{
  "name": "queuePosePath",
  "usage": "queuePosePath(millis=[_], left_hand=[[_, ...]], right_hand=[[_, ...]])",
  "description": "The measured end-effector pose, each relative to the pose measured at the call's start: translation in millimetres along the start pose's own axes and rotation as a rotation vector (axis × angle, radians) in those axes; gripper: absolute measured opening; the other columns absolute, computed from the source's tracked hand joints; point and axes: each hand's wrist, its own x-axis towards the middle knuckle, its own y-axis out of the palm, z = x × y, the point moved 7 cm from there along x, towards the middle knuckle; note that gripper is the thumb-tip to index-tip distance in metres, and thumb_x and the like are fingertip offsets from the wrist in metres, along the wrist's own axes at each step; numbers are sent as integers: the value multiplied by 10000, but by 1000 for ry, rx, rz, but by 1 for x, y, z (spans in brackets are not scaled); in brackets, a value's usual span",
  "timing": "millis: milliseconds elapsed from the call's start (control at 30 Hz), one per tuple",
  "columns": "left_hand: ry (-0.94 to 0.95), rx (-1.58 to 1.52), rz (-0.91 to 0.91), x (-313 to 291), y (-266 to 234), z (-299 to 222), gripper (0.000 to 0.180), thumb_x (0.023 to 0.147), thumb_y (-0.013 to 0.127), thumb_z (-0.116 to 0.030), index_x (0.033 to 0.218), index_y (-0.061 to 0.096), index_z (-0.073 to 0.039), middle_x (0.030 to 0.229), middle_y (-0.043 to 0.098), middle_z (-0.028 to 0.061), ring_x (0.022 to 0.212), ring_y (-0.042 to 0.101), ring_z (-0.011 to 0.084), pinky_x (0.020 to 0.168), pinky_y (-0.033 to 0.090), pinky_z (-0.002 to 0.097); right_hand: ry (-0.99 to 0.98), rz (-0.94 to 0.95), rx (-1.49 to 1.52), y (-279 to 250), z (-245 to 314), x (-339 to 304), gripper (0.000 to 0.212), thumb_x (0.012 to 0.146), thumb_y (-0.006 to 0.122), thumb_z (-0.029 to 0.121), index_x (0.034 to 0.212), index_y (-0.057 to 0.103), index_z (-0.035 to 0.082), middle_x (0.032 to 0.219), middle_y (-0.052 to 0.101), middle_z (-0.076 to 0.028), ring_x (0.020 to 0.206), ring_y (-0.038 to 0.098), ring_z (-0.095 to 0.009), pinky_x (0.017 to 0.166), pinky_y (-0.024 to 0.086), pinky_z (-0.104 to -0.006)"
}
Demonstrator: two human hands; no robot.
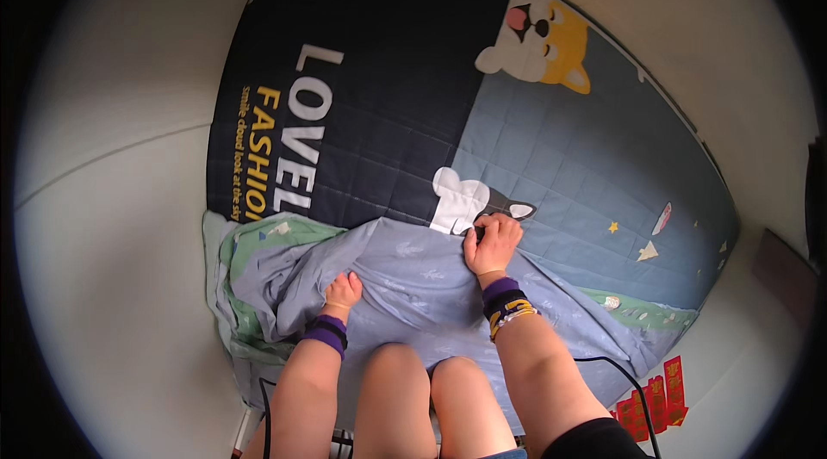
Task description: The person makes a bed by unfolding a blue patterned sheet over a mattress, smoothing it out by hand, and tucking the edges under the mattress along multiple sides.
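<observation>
A lavender-grey fabric cover with pale leaf prints (409,274) lies bunched across the near part of the bed. Its green patterned side (274,237) shows in the folds at the left. My left hand (344,289) is closed on a fold of this cover, left of the middle. Farther forward and to the right, my right hand (497,244) grips the cover's far edge, its fingers curled over it. Beneath and beyond lies a quilted bed pad (388,114), navy on the left and blue on the right, with cartoon dogs and lettering. The right fingers partly hide one dog's face.
Pale walls (121,149) flank the bed on the left and right. More green fabric (642,313) shows along the near right edge. Red paper decorations (659,403) hang at the lower right. A black cable (633,381) curves past my right forearm.
</observation>
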Motion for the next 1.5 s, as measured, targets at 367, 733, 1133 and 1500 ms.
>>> queuePosePath(millis=[367,733,1133,1500], left_hand=[[-138,35,164,18,-17,-7,502,884,528,-299,1182,509,105,1127,604,345,996,598,517,909,475,551],[-144,-88,30,68,-80,-46,428,912,599,-318,1079,601,77,1068,654,277,939,641,438,832,508,503],[-1316,-1362,602,142,-68,-114,457,990,466,-480,961,616,-49,910,692,98,753,680,254,616,501,339],[-632,-1472,149,295,-109,-108,294,1014,502,-275,1019,575,10,973,680,171,923,682,275,846,517,364]], right_hand=[[9,-48,49,-14,-10,6,247,726,712,274,935,598,208,1001,553,-16,960,530,-257,835,385,-420],[41,26,284,-42,-11,12,233,751,727,269,940,646,159,977,588,-29,959,540,-261,828,398,-401],[645,571,54,-137,-174,-99,335,854,698,327,1097,651,101,663,687,-72,637,688,-272,617,531,-399],[601,-12,504,-161,-181,29,152,966,525,80,1069,579,-17,857,735,-124,806,719,-183,715,530,-287]])
